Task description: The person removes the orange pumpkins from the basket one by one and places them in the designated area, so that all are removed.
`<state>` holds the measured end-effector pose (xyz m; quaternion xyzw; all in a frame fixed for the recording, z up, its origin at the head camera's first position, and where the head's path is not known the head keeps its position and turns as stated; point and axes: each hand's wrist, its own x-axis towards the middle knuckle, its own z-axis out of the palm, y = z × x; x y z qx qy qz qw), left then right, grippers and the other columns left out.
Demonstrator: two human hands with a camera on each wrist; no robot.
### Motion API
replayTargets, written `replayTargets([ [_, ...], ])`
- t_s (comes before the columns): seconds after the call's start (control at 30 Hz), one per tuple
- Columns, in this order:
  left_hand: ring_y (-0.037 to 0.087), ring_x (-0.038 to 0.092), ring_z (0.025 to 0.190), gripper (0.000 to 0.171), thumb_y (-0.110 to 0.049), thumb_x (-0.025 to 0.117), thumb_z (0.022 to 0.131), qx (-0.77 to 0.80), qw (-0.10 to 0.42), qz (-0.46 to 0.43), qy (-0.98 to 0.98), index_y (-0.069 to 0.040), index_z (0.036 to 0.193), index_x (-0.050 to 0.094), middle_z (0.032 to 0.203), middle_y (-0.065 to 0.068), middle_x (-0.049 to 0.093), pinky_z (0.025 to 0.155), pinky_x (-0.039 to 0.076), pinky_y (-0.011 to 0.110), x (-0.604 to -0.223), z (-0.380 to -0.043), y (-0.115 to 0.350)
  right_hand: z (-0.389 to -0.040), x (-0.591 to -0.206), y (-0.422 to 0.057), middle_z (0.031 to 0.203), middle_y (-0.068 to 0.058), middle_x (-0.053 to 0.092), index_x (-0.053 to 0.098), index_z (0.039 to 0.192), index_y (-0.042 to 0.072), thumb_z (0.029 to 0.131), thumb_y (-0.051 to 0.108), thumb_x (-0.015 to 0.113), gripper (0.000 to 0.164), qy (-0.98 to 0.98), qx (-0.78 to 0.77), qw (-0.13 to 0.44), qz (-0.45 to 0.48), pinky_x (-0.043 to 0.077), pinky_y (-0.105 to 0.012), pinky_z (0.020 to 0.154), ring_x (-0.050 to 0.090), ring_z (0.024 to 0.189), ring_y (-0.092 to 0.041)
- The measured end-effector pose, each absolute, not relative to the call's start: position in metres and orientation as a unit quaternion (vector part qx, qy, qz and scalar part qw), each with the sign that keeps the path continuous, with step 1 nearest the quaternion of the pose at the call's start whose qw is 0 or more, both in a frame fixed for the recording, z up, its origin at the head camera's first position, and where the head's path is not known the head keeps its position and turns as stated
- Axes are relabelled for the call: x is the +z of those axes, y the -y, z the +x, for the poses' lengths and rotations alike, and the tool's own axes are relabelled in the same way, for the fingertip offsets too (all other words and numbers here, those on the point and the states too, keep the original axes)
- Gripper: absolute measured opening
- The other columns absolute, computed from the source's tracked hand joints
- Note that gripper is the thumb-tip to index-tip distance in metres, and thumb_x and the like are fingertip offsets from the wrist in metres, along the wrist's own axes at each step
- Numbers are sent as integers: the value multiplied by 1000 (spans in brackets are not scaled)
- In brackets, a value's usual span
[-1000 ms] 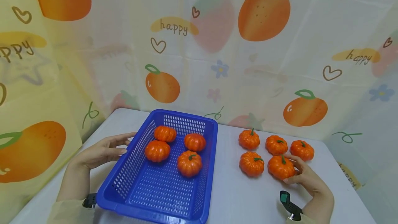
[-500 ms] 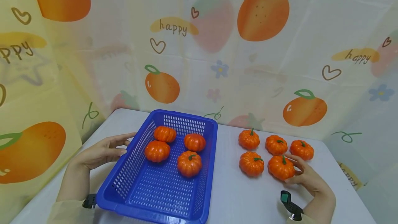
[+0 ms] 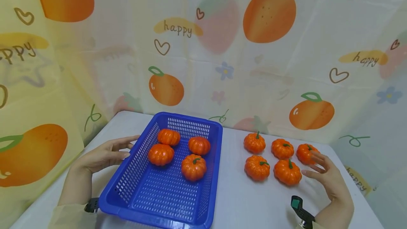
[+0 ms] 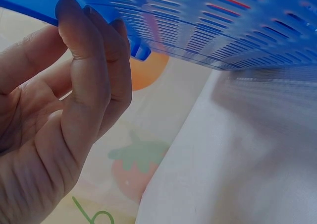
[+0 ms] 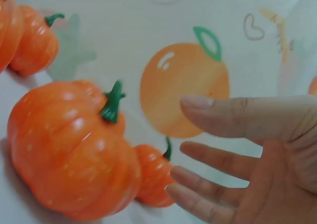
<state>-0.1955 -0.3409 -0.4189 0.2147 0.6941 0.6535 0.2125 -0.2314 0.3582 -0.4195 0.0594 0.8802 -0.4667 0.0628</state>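
Note:
In the head view, my left hand [image 3: 103,154] is beside the left side of a blue plastic basket [image 3: 217,172]. Its loosely bent fingertips [image 4: 67,8] touch the basket's rim in the left wrist view. To the right, my right hand [image 3: 330,177] is spread and holds nothing. Its fingers overlap the back right pumpkin [image 3: 306,154] in the head view. Just left of the thumb sits a small orange pumpkin [image 3: 287,173] with a green stem, which looms large in the right wrist view, with a gap between it and the thumb.
Several small pumpkins [image 3: 160,154] lie inside the basket, toward its far half. Three more pumpkins, one of them front left [image 3: 257,168], sit on the white table [image 3: 241,204] right of the basket. A fruit-print cloth [image 3: 203,80] hangs behind.
My right hand has let go of the front pumpkin and shifted right, its fingers now by the back right pumpkin. The pumpkins, the basket and my left hand stay where they were.

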Motion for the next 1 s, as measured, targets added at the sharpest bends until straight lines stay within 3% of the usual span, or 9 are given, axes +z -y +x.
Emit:
replayTargets([
  [0.03, 10, 68, 102, 60, 0, 41, 101, 653, 213, 216, -694, -4, 157, 20, 119, 2, 59, 90, 59, 31, -419, -196, 341, -230, -416, -357, 161, -29, 16, 10, 160, 16, 88, 32, 74, 97, -879, -469, 56, 64, 57, -31, 92, 33, 140, -48],
  [0.2, 9, 68, 102, 60, 0, 41, 101, 652, 211, 211, -697, -4, 157, 20, 119, 1, 59, 91, 59, 31, -420, -195, 342, -225, -402, -349, 163, -25, 16, 16, 160, 23, 89, 31, 73, 91, -879, -473, 19, 64, 52, -18, 86, 35, 135, -40],
  [0.27, 9, 68, 102, 60, 0, 42, 101, 651, 210, 207, -699, -4, 157, 21, 119, 1, 59, 91, 59, 30, -420, -194, 343, -224, -398, -344, 162, -20, 21, 20, 159, 27, 89, 31, 73, 87, -880, -471, -3, 56, 44, -8, 76, 42, 127, -24],
  [0.37, 9, 67, 102, 59, 0, 42, 101, 649, 209, 203, -703, -5, 156, 21, 119, 1, 59, 91, 59, 30, -420, -194, 343, -222, -390, -334, 154, -2, 37, 28, 155, 32, 89, 27, 73, 80, -871, -488, -42, 25, 43, -5, 76, 45, 113, 0],
  [0.43, 9, 67, 102, 59, -1, 42, 101, 648, 209, 205, -703, -4, 156, 21, 119, 1, 59, 90, 59, 30, -420, -195, 343, -220, -384, -326, 144, 11, 44, 34, 153, 32, 89, 20, 73, 75, -856, -513, -68, -10, 46, -5, 77, 46, 108, 8],
  [0.5, 9, 67, 102, 60, -1, 42, 101, 646, 210, 208, -704, -4, 156, 21, 119, 1, 59, 91, 59, 31, -419, -195, 342, -219, -377, -316, 136, 22, 46, 40, 150, 28, 90, 12, 71, 70, -834, -543, -87, -53, 49, -7, 77, 49, 110, 9],
  [0.57, 9, 67, 102, 60, -1, 42, 101, 645, 211, 211, -703, -3, 156, 20, 119, 1, 59, 91, 59, 30, -419, -196, 341, -219, -370, -305, 134, 24, 47, 44, 148, 24, 89, 5, 69, 66, -814, -564, -98, -99, 52, -9, 78, 52, 113, 6],
  [0.77, 9, 67, 102, 59, -1, 42, 101, 645, 210, 210, -704, -5, 157, 22, 119, 1, 59, 91, 59, 30, -420, -197, 342, -226, -357, -276, 140, 15, 51, 41, 147, 6, 88, -7, 65, 65, -783, -579, -86, -209, 50, -9, 91, 54, 121, -2],
  [1.0, 9, 67, 102, 60, -1, 43, 101, 647, 211, 208, -702, -5, 156, 22, 118, 0, 60, 91, 59, 30, -418, -196, 341, -241, -358, -240, 145, 6, 50, 40, 146, 2, 87, -11, 62, 64, -751, -591, -3, -295, 55, -20, 92, 55, 126, -11],
])
